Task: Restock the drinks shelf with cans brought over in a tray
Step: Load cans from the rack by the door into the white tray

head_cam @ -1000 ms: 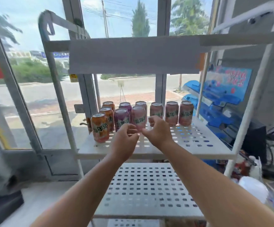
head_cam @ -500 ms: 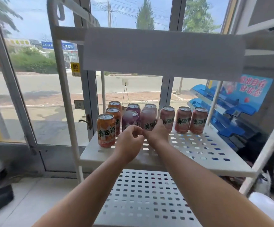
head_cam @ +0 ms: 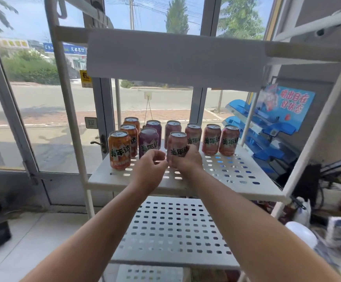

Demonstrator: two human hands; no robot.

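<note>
A white perforated drinks shelf carries several cans: three orange ones at the left, two purple ones beside them, and pink ones along the back right. My right hand grips the lower part of a pink can at the front of the group. My left hand hovers just left of that can with its fingers curled and nothing visible in them. It stands in front of the front purple can. No tray is in view.
A lower perforated shelf sits below, and the top shelf hangs close above the cans. White uprights frame the rack. A glass door is behind, a blue display stand at right, and clutter on the floor at right.
The view has shifted closer to the shelf. The front pink can now stands a little apart from the purple can, with my right hand wrapped round it. My left hand stays curled beside it.
</note>
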